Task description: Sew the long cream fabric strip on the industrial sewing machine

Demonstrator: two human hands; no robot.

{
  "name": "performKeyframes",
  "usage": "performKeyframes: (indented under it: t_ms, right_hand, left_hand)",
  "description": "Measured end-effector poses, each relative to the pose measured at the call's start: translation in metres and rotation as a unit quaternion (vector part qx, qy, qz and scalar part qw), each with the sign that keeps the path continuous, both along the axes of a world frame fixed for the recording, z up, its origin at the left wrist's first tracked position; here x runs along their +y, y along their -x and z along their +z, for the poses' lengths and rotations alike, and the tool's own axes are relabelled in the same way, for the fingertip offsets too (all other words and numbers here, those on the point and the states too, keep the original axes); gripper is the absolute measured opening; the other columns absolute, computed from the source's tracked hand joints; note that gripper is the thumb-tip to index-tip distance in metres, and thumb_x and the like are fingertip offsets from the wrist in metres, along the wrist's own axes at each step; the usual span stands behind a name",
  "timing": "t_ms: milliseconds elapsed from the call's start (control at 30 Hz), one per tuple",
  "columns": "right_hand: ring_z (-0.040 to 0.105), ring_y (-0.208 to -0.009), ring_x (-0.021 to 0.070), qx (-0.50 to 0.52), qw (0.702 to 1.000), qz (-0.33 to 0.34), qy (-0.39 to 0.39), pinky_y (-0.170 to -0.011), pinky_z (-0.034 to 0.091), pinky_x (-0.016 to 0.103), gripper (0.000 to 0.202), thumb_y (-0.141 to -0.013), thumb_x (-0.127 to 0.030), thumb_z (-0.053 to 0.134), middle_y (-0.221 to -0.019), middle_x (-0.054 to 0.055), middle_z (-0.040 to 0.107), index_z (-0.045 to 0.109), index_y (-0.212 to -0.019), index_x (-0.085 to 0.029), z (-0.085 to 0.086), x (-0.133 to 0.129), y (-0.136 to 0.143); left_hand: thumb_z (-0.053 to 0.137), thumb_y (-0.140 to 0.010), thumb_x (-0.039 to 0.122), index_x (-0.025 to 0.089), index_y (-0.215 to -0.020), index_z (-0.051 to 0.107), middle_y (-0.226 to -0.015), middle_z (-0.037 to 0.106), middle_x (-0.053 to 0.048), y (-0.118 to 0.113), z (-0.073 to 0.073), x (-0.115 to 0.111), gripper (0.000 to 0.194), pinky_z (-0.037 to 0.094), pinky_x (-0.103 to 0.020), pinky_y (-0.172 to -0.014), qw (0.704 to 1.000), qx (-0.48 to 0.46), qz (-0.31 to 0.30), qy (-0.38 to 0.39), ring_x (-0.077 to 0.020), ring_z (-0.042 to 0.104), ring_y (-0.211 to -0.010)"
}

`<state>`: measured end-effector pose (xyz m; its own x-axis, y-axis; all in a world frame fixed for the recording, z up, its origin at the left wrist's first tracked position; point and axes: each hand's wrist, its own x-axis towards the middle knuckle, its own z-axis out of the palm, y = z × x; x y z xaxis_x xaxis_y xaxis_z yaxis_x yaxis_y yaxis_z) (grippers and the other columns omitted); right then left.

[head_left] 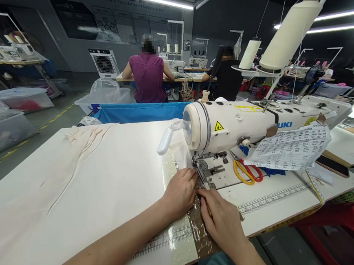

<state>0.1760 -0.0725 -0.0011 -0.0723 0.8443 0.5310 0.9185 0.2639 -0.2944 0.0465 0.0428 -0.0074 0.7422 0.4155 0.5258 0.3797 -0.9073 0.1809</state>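
Just in front of the presser foot of a white sewing machine (231, 124), my left hand (181, 189) is closed with its fingers curled down. What those fingers hold is hidden. My right hand (222, 216) is close beside it, thumb and forefinger bent together at the metal guide (202, 178). A thin edge shows between those fingers, too small to name. Pale fabric (182, 153) lies behind the needle area. Under both hands runs a strip of shiny brown tape (200, 232) along the table edge.
Scissors (244, 172) with yellow and red handles lie right of the needle. A written paper sheet (291, 148) hangs on the machine. Pale cloth (82, 142) is spread at the left. A phone (332, 166) and a measuring tape (315, 187) lie right. Two people sit ahead.
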Motion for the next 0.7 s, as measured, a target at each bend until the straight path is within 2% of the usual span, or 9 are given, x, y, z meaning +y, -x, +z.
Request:
performKeyframes:
  t_ms: [233,400,533,700]
  right_hand:
    - [0.067,-0.065,0.0218,-0.063,0.997,-0.038,0.015,-0.049,0.046,0.030,0.031,-0.101,-0.016,0.029,-0.091,0.008,0.065,0.057,-0.115,-0.015,-0.002,0.002,0.002]
    - [0.069,-0.067,0.0226,-0.117,0.988,-0.089,0.041,-0.052,0.048,0.029,0.026,-0.093,-0.008,0.048,-0.091,0.009,0.067,0.058,-0.116,-0.013,0.000,-0.002,0.008]
    - [0.069,-0.062,0.0231,-0.144,0.978,-0.129,0.080,-0.050,0.048,0.028,0.037,-0.083,0.001,0.062,-0.087,0.010,0.068,0.061,-0.119,-0.010,0.004,0.005,0.017]
    - [0.071,-0.066,0.0265,-0.132,0.975,-0.144,0.106,-0.052,0.052,0.031,0.045,-0.080,0.001,0.066,-0.091,0.013,0.070,0.061,-0.124,-0.008,0.009,0.011,0.022]
  left_hand:
    - [0.047,-0.082,0.005,0.006,-0.118,0.059,-0.117,0.060,-0.016,0.001,0.002,-0.002,0.038,0.054,-0.045,-0.094,0.999,0.029,0.021,0.006,-0.0284,0.057,-0.106]
    - [0.048,-0.086,0.011,0.005,-0.119,0.059,-0.118,0.058,-0.017,0.001,0.006,-0.004,0.036,0.053,-0.046,-0.091,0.998,0.049,0.040,0.018,-0.0289,0.055,-0.104]
    - [0.047,-0.088,0.013,0.006,-0.123,0.059,-0.119,0.059,-0.016,0.001,0.006,0.003,0.037,0.052,-0.046,-0.094,0.997,0.059,0.048,0.023,-0.0288,0.055,-0.108]
    - [0.042,-0.091,0.014,0.012,-0.120,0.063,-0.117,0.063,-0.013,0.018,0.005,0.017,0.036,0.052,-0.046,-0.094,0.999,0.048,0.025,-0.001,-0.0276,0.058,-0.109]
